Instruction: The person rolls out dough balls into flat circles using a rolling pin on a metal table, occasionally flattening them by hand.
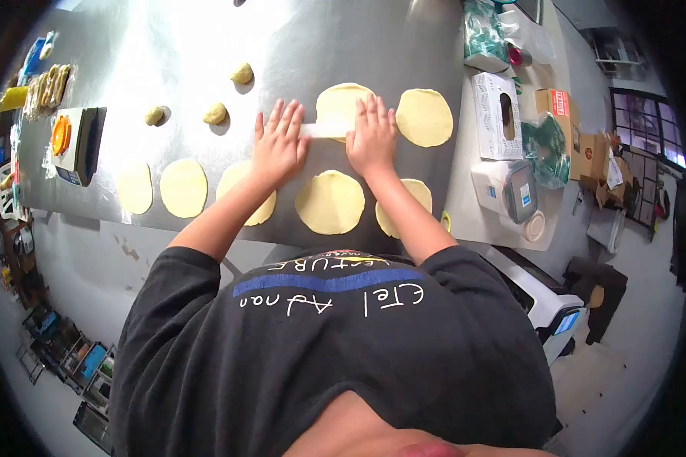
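Observation:
My left hand lies flat, fingers stretched out, over the left end of a white rolling pin. Over the pin's right part rests my right hand, also flat with its fingers extended. Between the hands, the pin crosses the lower part of a flat dough round. Another dough round lies to the right. Nearer my body is a row of several flattened rounds, including one between my forearms; my arms partly cover two of them. Small dough balls sit to the left of my left hand.
A metal worktable carries the dough. At its left stands a scale with an orange item on it. A side counter at right holds a box, a lidded plastic container and plastic bags.

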A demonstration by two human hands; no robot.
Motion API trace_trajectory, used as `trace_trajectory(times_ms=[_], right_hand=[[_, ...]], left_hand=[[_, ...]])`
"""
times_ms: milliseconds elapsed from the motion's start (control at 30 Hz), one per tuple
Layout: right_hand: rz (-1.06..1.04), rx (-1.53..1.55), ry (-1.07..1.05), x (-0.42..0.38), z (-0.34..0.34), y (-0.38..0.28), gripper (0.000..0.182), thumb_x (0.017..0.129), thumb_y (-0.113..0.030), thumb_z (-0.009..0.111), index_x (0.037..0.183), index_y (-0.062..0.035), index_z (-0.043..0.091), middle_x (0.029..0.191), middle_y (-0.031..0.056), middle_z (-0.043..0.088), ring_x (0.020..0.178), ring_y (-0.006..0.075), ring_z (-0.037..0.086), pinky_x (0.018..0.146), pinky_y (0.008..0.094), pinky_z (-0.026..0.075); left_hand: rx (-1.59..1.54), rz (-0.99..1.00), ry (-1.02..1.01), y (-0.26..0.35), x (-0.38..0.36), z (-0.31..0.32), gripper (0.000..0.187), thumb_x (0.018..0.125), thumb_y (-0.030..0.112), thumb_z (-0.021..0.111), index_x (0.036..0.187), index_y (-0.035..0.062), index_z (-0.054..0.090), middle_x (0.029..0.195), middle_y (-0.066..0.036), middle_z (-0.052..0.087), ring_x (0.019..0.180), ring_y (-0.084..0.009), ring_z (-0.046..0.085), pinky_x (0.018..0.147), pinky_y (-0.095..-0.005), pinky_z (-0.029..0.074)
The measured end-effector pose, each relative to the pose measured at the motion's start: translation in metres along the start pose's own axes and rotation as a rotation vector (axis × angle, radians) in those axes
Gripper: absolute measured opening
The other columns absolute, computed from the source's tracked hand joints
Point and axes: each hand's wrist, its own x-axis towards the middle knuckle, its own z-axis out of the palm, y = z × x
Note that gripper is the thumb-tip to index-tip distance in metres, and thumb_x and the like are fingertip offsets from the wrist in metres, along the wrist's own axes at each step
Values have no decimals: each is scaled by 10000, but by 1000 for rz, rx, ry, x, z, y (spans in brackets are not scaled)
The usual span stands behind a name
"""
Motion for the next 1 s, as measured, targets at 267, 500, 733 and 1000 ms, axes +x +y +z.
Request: trace_trajectory(times_ms=[267,500,733,1000], right_hand=[[-74,108,55,-30,-11,8,316,736,-69,533,1048,-100,567,1214,112,492,1127,284,458,991,466,309],[26,43,87,6,-3,7,271,696,-141,569,955,-125,493,992,82,485,947,282,464,816,427,351],[172,-31,147,124,18,26,355,778,-192,524,1116,-115,447,1068,120,498,999,329,479,878,478,361],[89,-30,297,99,12,25,526,776,-197,521,1271,-76,394,1165,141,467,1123,321,428,976,516,291]], left_hand=[[-283,157,142,-17,-9,-5,411,766,87,640,1166,144,564,1147,-54,578,1073,-302,489,951,-475,365],[-183,103,-16,-12,20,0,466,895,247,517,1317,58,458,1379,-114,434,1261,-335,374,1092,-524,193],[95,-17,150,-33,136,25,624,978,407,277,1452,4,229,1552,-144,114,1445,-292,-1,1128,-537,-16],[67,-26,149,-16,104,15,662,947,445,342,1444,14,270,1530,-147,209,1439,-297,90,1126,-544,-5]])
